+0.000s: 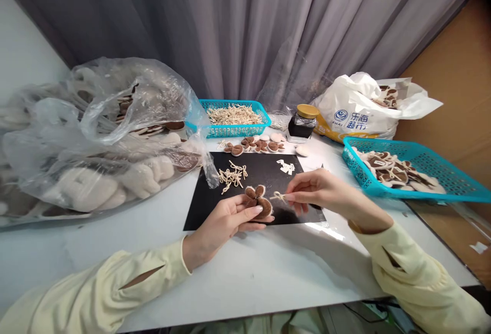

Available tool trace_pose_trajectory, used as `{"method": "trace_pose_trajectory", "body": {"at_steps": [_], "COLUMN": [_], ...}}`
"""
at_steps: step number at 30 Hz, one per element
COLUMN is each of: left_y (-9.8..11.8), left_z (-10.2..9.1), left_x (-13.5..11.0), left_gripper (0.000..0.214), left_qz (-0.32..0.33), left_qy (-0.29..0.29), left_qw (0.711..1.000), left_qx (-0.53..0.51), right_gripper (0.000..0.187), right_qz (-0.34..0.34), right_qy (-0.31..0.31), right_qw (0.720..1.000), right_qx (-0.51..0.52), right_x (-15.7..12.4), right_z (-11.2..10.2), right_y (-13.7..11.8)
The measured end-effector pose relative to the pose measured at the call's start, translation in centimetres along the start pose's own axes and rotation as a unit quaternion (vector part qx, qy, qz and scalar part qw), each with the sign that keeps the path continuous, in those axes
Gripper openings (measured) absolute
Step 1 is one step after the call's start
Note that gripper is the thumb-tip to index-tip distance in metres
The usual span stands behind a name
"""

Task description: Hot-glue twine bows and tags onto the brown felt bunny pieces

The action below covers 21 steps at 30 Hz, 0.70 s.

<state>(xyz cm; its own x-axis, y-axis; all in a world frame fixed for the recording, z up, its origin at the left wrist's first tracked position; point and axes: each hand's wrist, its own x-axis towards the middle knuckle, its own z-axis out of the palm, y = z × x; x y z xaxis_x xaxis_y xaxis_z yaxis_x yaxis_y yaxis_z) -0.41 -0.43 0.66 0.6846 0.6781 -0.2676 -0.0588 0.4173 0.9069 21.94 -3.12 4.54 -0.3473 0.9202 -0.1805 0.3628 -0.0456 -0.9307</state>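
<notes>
My left hand grips a brown felt piece with pale edges and rounded lobes, shaped like a flower or a paw. Just to its right, my right hand pinches a small cream cord bow between thumb and fingertips. A small gap separates bow and felt piece. Both hands are over a black mat. On that mat lie a loose pile of cord bows and several small white labels.
A clear bag of felt pieces fills the left side. Behind the mat are a blue basket of cord bows, brown felt pieces and a yellow-lidded jar. Rightward are a white bag and another blue basket holding felt pieces.
</notes>
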Motion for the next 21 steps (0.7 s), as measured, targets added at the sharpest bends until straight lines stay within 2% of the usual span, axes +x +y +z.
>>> {"method": "trace_pose_trajectory", "body": {"at_steps": [4, 7, 14, 21], "left_y": [-0.5, -0.7, -0.8, -0.8], "left_z": [0.2, 0.4, 0.6, 0.6], "left_x": [0.1, 0.2, 0.2, 0.1], "left_gripper": [0.036, 0.036, 0.027, 0.027], "left_qz": [-0.007, -0.003, 0.005, -0.005], "left_qy": [-0.018, -0.034, -0.050, -0.049], "left_qw": [0.998, 0.996, 0.991, 0.991], "left_qx": [0.056, 0.086, 0.123, 0.125], "right_gripper": [0.021, 0.017, 0.021, 0.019], "right_qz": [0.004, -0.010, -0.029, -0.037], "right_qy": [-0.079, -0.098, -0.076, -0.050], "right_qw": [0.997, 0.994, 0.992, 0.996], "right_qx": [0.004, 0.042, 0.092, 0.065], "right_x": [-0.8, -0.6, 0.2, 0.2], "right_z": [-0.1, 0.8, 1.3, 1.6], "right_y": [-0.5, 0.0, 0.6, 0.5]}}
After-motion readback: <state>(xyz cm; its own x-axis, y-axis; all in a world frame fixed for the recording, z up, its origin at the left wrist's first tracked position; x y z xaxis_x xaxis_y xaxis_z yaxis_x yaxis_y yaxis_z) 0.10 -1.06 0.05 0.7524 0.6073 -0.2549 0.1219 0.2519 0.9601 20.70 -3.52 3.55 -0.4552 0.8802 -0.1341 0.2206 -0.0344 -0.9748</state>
